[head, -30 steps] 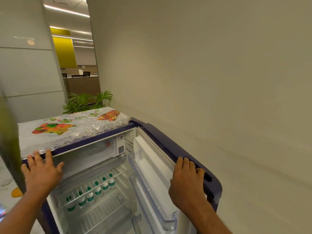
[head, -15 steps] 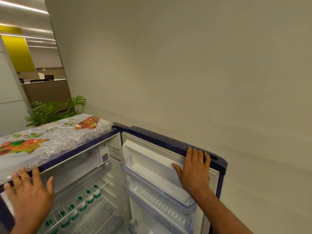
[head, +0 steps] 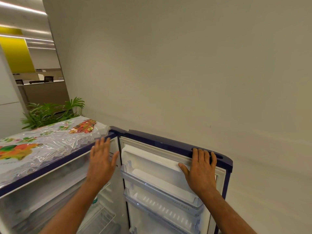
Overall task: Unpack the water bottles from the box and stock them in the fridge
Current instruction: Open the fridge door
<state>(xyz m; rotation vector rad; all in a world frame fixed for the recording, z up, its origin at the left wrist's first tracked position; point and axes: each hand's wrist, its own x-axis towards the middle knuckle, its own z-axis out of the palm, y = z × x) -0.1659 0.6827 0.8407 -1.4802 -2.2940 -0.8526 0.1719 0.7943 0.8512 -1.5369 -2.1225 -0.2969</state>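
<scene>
The small dark-blue fridge [head: 55,163] stands open in front of me. Its door [head: 170,144] is swung wide to the right, almost flat against the wall, showing bare white door shelves [head: 162,188]. My right hand [head: 200,169] rests on the door's top edge, fingers hooked over it. My left hand [head: 102,162] hovers with spread fingers in front of the fridge's upper right corner, holding nothing. One green bottle cap [head: 95,199] shows on the wire shelf beside my left forearm; the other bottles and the box are out of view.
A plastic sheet with a fruit print [head: 45,144] covers the fridge top. A beige wall [head: 185,73] runs close behind the door. A green potted plant [head: 50,110] stands behind the fridge, with an office area further back on the left.
The door has swung further open toward the wall under my right hand. My left hand has left the fridge's front top edge and moved right, now in the air near the hinge side.
</scene>
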